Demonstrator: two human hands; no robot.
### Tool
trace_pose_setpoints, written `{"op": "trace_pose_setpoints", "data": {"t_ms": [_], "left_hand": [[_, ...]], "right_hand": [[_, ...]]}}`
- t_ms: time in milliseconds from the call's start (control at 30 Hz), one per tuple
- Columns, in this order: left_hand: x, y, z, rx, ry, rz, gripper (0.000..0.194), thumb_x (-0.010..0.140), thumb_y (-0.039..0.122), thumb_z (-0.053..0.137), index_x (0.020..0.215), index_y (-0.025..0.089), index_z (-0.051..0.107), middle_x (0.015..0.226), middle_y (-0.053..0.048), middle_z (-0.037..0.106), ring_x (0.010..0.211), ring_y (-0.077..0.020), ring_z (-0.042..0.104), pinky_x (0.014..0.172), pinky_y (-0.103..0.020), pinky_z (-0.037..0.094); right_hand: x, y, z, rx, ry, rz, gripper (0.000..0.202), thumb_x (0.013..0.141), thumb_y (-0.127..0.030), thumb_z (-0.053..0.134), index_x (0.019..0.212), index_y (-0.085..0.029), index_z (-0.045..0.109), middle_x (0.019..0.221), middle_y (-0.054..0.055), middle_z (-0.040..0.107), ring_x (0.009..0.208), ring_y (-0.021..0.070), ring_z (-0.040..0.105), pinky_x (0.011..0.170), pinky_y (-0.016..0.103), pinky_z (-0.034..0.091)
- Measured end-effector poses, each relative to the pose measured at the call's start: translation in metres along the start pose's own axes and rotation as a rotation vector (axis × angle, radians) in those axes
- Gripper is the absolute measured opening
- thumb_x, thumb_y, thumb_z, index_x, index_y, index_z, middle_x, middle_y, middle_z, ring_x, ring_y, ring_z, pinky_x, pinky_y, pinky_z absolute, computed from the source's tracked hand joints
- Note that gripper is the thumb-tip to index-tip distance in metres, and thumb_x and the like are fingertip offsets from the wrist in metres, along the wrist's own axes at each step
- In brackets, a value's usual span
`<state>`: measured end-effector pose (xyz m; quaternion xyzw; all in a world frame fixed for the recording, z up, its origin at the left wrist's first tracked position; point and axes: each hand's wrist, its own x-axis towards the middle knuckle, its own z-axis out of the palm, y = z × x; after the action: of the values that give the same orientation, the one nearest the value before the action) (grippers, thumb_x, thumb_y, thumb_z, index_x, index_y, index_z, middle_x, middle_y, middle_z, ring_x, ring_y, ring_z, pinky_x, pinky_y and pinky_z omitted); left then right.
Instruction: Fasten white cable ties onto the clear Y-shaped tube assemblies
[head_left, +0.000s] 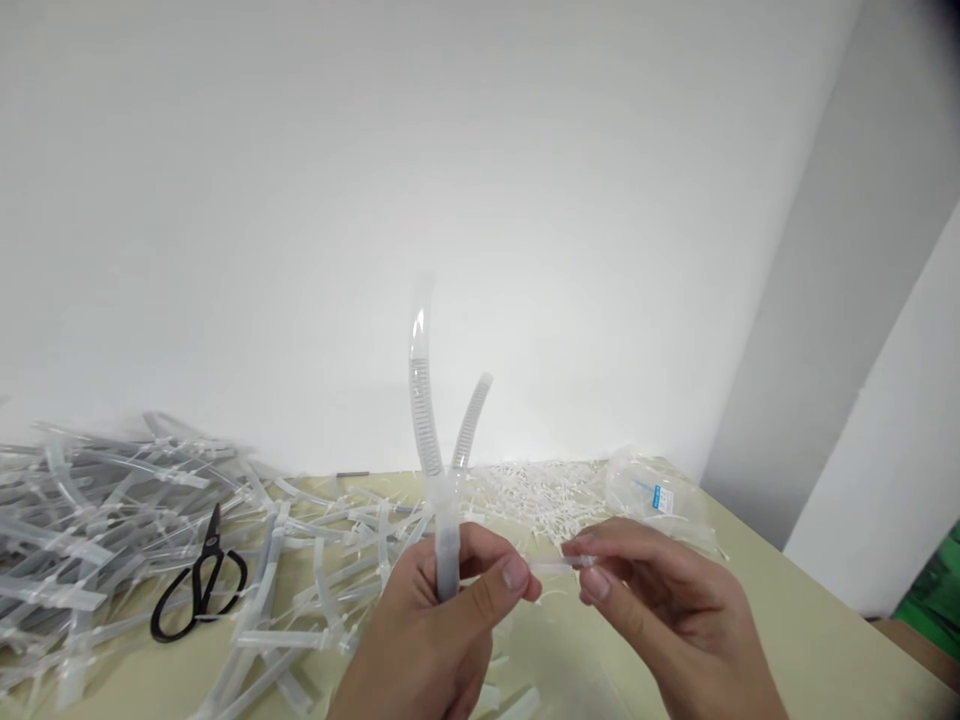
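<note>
A clear, ribbed plastic tube piece (pixel 424 410) with two upright branches stands in my left hand (pixel 442 620), whose fingers are closed around its lower end. My right hand (pixel 667 610) is to the right, thumb and forefinger pinched on one end of a thin translucent strip (pixel 551 567). The strip's other end reaches the thumb and fingertips of my left hand. Where the strip meets the tube is hidden behind my left fingers.
Many clear tube pieces (pixel 82 540) are heaped at the left, with black scissors (pixel 202 580) on them. Behind my hands lie scattered thin white strips (pixel 547 495) and a clear bag with a blue label (pixel 660 498). A white wall rises behind the table (pixel 802 640).
</note>
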<state>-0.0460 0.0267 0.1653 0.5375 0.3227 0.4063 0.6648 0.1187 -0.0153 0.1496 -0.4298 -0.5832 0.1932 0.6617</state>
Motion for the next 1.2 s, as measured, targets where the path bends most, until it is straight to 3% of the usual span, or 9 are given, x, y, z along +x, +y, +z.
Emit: {"op": "trace_pose_setpoints", "data": {"t_ms": [200, 367, 500, 633, 733, 800, 900, 1100, 1200], "left_hand": [[0.001, 0.003, 0.001, -0.127, 0.031, 0.037, 0.014, 0.079, 0.029, 0.06, 0.073, 0.017, 0.061, 0.036, 0.011, 0.025, 0.03, -0.0011, 0.012, 0.034, -0.019, 0.005], [0.002, 0.007, -0.002, -0.254, 0.001, 0.029, 0.019, 0.078, 0.028, 0.062, 0.066, 0.017, 0.052, 0.058, 0.002, 0.059, 0.03, 0.0023, 0.01, 0.031, -0.017, 0.003], [0.002, 0.007, -0.003, -0.249, -0.015, -0.007, 0.024, 0.08, 0.036, 0.063, 0.069, 0.017, 0.054, 0.046, 0.007, 0.045, 0.03, 0.0013, 0.008, 0.029, -0.015, 0.005], [0.004, 0.006, -0.002, -0.256, 0.024, -0.006, 0.022, 0.08, 0.037, 0.064, 0.075, 0.018, 0.054, 0.055, 0.006, 0.051, 0.03, 0.0019, 0.011, 0.029, -0.015, 0.006], [0.006, 0.004, 0.0, -0.244, 0.021, -0.01, 0.022, 0.083, 0.037, 0.061, 0.074, 0.019, 0.053, 0.043, 0.01, 0.034, 0.03, 0.0001, 0.009, 0.03, -0.015, 0.006], [0.006, 0.001, 0.001, -0.218, 0.006, -0.022, 0.022, 0.084, 0.037, 0.059, 0.073, 0.019, 0.053, 0.039, 0.011, 0.026, 0.03, -0.0007, 0.008, 0.03, -0.015, 0.006], [0.006, -0.003, 0.001, -0.164, -0.069, -0.044, 0.025, 0.085, 0.04, 0.058, 0.072, 0.019, 0.055, 0.037, 0.011, 0.026, 0.028, -0.0013, 0.011, 0.029, -0.016, 0.007], [0.005, -0.006, 0.0, -0.066, -0.169, -0.029, 0.031, 0.08, 0.045, 0.061, 0.066, 0.018, 0.056, 0.033, 0.011, 0.025, 0.026, -0.0025, 0.014, 0.028, -0.017, 0.01], [0.004, -0.004, 0.001, -0.008, -0.134, -0.025, 0.033, 0.079, 0.047, 0.062, 0.064, 0.018, 0.057, 0.031, 0.011, 0.025, 0.026, -0.0026, 0.014, 0.03, -0.018, 0.009]], "right_hand": [[-0.001, 0.001, -0.002, 0.071, -0.032, 0.134, 0.008, 0.078, -0.031, 0.068, 0.085, -0.031, 0.072, 0.085, 0.003, 0.072, 0.065, 0.0145, 0.062, 0.063, 0.026, 0.055], [-0.002, 0.005, -0.003, 0.159, -0.024, 0.181, 0.011, 0.08, -0.031, 0.066, 0.09, -0.029, 0.071, 0.09, 0.004, 0.072, 0.068, 0.0147, 0.062, 0.062, 0.025, 0.055], [0.0, 0.009, -0.004, 0.265, 0.036, 0.194, 0.012, 0.08, -0.029, 0.067, 0.091, -0.029, 0.069, 0.091, 0.003, 0.072, 0.072, 0.014, 0.062, 0.063, 0.023, 0.054], [0.006, 0.009, -0.003, 0.415, 0.114, 0.189, 0.007, 0.078, -0.029, 0.07, 0.085, -0.027, 0.069, 0.082, 0.001, 0.071, 0.066, 0.0109, 0.061, 0.061, 0.02, 0.052], [0.009, 0.01, 0.001, 0.447, 0.172, 0.197, 0.007, 0.076, -0.029, 0.072, 0.081, -0.026, 0.069, 0.077, 0.0, 0.07, 0.064, 0.0107, 0.062, 0.059, 0.019, 0.052], [0.008, 0.013, 0.004, 0.402, 0.19, 0.189, 0.008, 0.075, -0.029, 0.072, 0.082, -0.026, 0.068, 0.077, 0.0, 0.07, 0.065, 0.0111, 0.063, 0.059, 0.019, 0.053], [0.005, 0.016, 0.01, 0.25, 0.18, 0.137, 0.008, 0.075, -0.026, 0.073, 0.081, -0.026, 0.068, 0.076, -0.001, 0.069, 0.064, 0.0101, 0.063, 0.059, 0.018, 0.053], [0.0, 0.011, 0.014, 0.078, 0.105, -0.125, 0.012, 0.075, -0.018, 0.071, 0.079, -0.028, 0.067, 0.076, -0.003, 0.069, 0.075, 0.012, 0.066, 0.064, 0.017, 0.056], [-0.001, 0.012, 0.014, 0.021, 0.106, -0.18, 0.016, 0.075, -0.014, 0.07, 0.081, -0.028, 0.065, 0.079, -0.003, 0.07, 0.079, 0.0119, 0.066, 0.07, 0.018, 0.056]]}}
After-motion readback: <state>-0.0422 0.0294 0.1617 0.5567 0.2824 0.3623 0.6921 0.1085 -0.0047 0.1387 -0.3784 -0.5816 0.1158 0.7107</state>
